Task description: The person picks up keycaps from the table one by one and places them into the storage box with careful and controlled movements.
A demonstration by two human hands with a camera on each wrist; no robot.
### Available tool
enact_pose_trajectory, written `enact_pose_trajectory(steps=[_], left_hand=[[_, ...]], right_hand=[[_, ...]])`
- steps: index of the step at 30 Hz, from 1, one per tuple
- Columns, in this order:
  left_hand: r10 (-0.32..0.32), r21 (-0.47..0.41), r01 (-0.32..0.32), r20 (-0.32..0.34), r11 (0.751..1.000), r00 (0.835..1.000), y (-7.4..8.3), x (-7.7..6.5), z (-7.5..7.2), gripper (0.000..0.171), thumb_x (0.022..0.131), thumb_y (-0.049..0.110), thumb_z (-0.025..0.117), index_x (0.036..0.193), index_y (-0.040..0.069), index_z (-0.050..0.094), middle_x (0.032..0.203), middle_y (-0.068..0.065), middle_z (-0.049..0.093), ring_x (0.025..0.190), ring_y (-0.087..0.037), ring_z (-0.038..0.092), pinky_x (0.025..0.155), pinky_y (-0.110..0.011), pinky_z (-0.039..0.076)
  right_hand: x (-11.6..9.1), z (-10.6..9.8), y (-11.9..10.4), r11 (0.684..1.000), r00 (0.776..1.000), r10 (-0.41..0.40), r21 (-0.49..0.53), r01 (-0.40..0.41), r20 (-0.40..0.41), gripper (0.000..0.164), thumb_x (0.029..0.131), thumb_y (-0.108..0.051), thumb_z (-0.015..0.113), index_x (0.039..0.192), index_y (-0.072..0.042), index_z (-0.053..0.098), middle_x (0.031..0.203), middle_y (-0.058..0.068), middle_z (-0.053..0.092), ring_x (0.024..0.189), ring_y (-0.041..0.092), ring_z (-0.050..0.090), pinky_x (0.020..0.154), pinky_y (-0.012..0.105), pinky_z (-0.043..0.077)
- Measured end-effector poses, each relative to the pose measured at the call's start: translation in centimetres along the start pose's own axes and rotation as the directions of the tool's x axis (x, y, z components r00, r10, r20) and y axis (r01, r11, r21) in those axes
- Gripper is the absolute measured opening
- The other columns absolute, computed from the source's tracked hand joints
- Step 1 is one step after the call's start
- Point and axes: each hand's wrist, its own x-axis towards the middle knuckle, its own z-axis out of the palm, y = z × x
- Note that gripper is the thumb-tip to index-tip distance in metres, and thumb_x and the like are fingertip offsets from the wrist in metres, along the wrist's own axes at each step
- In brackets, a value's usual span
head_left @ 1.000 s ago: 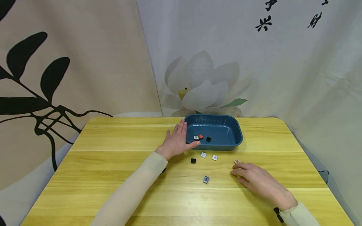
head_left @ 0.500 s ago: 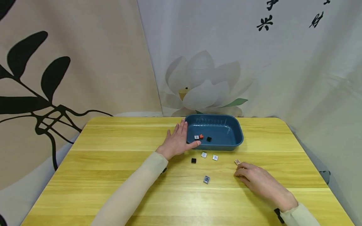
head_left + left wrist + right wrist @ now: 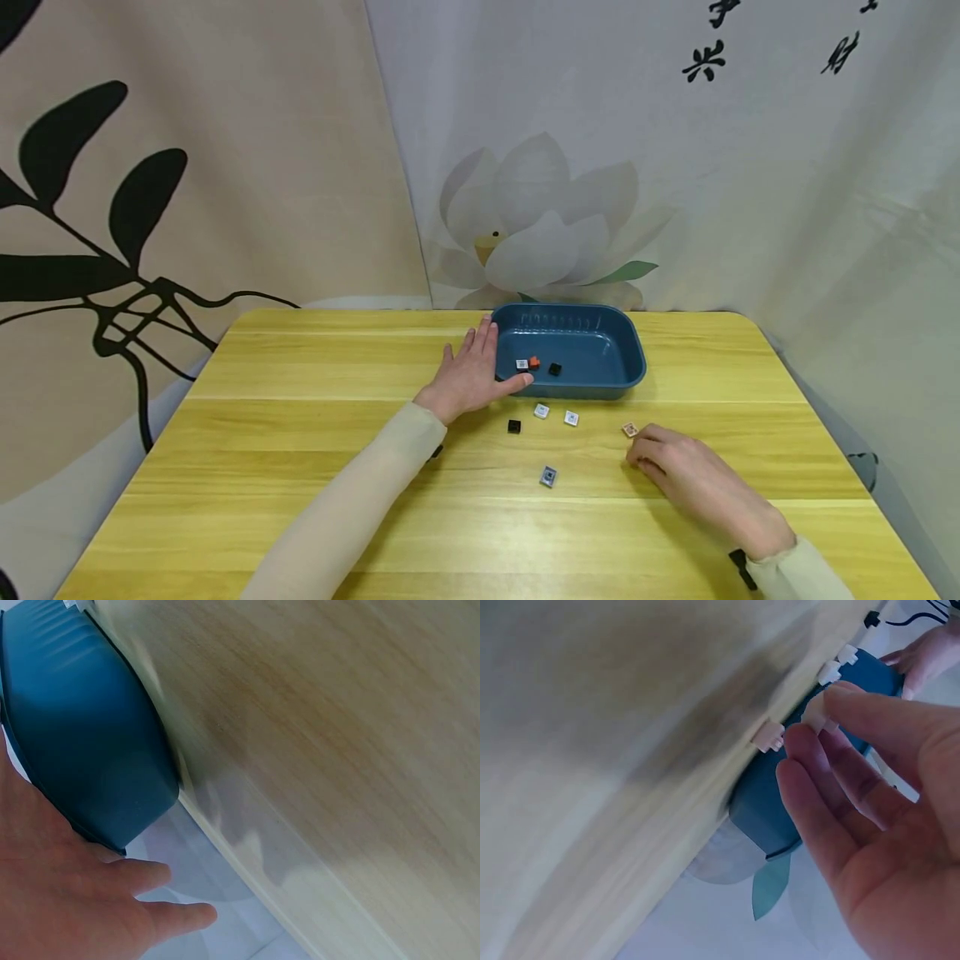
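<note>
Small pale piece (image 3: 814, 711), in right hand (image 3: 697, 479); blue tray (image 3: 592, 350) under left

Right hand: thumb and fingertips drawn together, pinching the pale piece above the table (image 3: 225, 458). Handling, as judged: very light, stiff, probably smooth plastic; easily flicked loose, unlikely to break under a gentle grip. Best hold: opposite sides, between thumb and forefinger.

Left hand (image 3: 468, 375): fingers extended, thumb spread; rests against the tray's left end, thumb at the near rim. Grasps no piece.

Just beyond the right fingers: one pinkish piece (image 3: 629, 430), on the table.

Before the tray, loose: two white pieces (image 3: 542, 411), one black piece (image 3: 513, 427); nearer the wearer, one grey piece (image 3: 548, 477).

Inside the tray, toward the near left: one white-topped piece (image 3: 522, 365), one orange piece (image 3: 534, 362) beside it, one dark piece (image 3: 554, 369) slightly apart.
</note>
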Motion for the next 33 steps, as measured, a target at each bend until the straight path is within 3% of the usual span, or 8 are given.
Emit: enact_pose_trajectory(steps=[10,17,33], left_hand=[[-0.005,0.000,0.005,-0.006,1.000,1.000,0.1,-0.2,0.0,0.120,0.087,0.089,0.042,0.167,0.007,0.004,0.174,-0.008,-0.006,0.158,-0.036,0.013,0.121,-0.067,0.013],[-0.004,0.002,0.004,-0.005,1.000,1.000,0.0,-0.3,-0.1,0.119,0.088,0.087,0.043,0.167,0.007,0.004,0.174,-0.008,-0.007,0.158,-0.035,0.012,0.121,-0.067,0.013],[0.002,0.022,-0.002,-0.010,1.000,1.000,0.1,-0.1,0.1,0.118,0.089,0.088,0.041,0.167,0.007,0.003,0.174,-0.009,-0.006,0.158,-0.035,0.011,0.122,-0.066,0.014]], right_hand=[[0.8,-0.9,-0.1,0.998,0.994,-0.036,-0.055,0.031,-0.107,0.024,0.082,0.004,0.083,0.096,-0.015,0.078,0.101,-0.007,0.068,0.089,0.013,0.068,0.075,0.033,0.060],[1.4,-1.8,-0.2,0.996,0.981,-0.077,-0.067,0.066,-0.177,0.028,0.080,0.007,0.083,0.101,-0.012,0.078,0.102,-0.004,0.069,0.088,0.015,0.069,0.072,0.035,0.060],[3.9,-3.5,-0.6,0.996,0.953,-0.070,-0.070,0.051,-0.293,0.027,0.080,0.004,0.085,0.099,-0.013,0.076,0.100,-0.003,0.071,0.086,0.015,0.070,0.069,0.035,0.060]])
